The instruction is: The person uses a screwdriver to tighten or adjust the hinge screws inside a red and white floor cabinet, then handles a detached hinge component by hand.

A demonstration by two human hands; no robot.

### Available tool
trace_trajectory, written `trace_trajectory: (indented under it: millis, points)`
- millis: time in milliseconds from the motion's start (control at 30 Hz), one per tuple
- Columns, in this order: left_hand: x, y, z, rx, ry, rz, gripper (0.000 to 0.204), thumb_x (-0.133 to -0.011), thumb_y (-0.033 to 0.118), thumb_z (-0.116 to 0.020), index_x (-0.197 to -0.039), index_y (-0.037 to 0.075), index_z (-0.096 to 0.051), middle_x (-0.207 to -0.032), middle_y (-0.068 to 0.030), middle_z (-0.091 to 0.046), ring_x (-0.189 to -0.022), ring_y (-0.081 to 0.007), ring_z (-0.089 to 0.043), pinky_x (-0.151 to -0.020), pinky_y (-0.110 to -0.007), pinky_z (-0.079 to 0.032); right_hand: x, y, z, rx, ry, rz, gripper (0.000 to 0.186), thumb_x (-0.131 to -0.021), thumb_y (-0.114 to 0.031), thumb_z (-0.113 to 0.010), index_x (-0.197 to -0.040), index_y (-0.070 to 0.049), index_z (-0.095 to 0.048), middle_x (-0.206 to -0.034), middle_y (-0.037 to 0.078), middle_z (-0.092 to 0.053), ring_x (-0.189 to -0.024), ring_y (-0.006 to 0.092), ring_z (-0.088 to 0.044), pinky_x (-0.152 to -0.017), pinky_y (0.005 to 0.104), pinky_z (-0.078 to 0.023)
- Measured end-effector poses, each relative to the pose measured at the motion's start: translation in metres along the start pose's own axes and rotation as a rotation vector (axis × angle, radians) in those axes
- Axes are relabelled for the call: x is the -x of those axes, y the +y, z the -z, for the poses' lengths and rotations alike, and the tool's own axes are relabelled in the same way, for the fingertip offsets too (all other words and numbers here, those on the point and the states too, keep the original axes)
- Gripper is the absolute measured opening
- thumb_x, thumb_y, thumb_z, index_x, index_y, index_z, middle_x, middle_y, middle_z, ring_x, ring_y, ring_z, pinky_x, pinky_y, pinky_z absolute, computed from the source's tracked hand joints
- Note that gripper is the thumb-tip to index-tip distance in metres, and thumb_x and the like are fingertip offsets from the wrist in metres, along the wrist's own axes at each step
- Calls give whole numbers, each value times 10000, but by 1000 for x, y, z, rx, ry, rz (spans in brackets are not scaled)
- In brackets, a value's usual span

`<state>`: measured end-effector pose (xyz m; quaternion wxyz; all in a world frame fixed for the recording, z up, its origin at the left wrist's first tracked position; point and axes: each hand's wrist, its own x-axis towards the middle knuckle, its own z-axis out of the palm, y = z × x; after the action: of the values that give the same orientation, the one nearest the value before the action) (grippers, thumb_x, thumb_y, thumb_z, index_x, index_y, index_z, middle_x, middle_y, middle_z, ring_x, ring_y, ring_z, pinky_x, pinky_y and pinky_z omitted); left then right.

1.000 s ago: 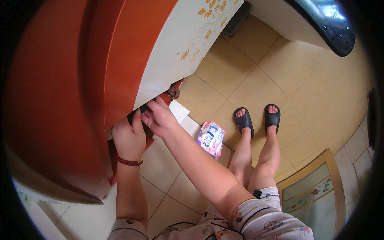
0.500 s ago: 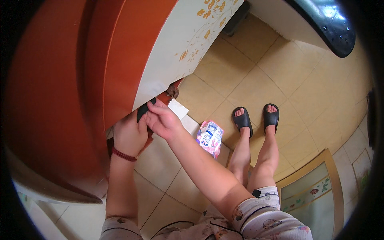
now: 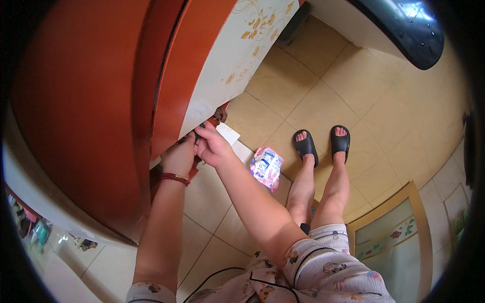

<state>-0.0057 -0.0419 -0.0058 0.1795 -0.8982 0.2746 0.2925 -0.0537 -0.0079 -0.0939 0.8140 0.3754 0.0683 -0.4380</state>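
Note:
Both hands meet at the lower edge of a white panel with gold flower patterns, set beside tall orange-red panels. My right hand is closed, thumb and fingers pinching a small dark piece at that edge; its kind cannot be made out. My left hand, with a red braided band at the wrist, is curled right against the right one. Its fingertips are mostly hidden by the panel edge and the other hand, so what they grip is unclear. Just beyond the hands sits a brownish lump.
A pink and white printed plastic pack lies on the tiles right of my right forearm. Near it is a white flat piece. My feet in black slides stand further right. A gold-framed glass door is at lower right, a glossy dark edge at upper right.
The view has shifted a little. My left hand has moved right and up, closer to my right hand. Less of the dark piece shows, and a dark seam now appears between the orange-red panels.

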Motion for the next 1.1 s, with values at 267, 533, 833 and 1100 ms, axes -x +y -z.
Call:
trace_trajectory:
  millis: [267,533,833,1100]
  points:
    - [8,6,28,400,-112,0,227,-820,284,-474,-868,69,-531,-649,-43,-518,-419,-98,-411,-338,-204,-294,-9,8,-1,-63,-17,27,234,-796,1,-472,-1028,-8,-450,-947,90,-536,-857,208,-533,-720,304,-468]
    - [31,7,13,-761,238,-630,326,-712,208,-592,-1009,79,-557,-886,-177,-581,-825,-316,-563,-714,-375,-455,-7,-1,11,22,70,16,180,-807,-10,-475,-981,33,-491,-961,113,-557,-852,198,-564,-755,282,-474]
    - [30,37,-7,-495,366,-438,368,-733,292,-549,-1009,49,-555,-1012,-166,-558,-952,-313,-516,-800,-346,-411,0,-14,-10,-86,108,16,181,-781,-23,-471,-962,-25,-472,-959,86,-549,-895,219,-532,-807,338,-442]
    - [-1,20,9,986,-116,417,46,-759,106,-558,-756,127,-517,-556,17,-474,-332,-49,-331,-277,-158,-215,-10,0,-1,-206,3,-95,180,-804,-42,-437,-982,-66,-446,-909,79,-540,-723,200,-519,-571,351,-405]
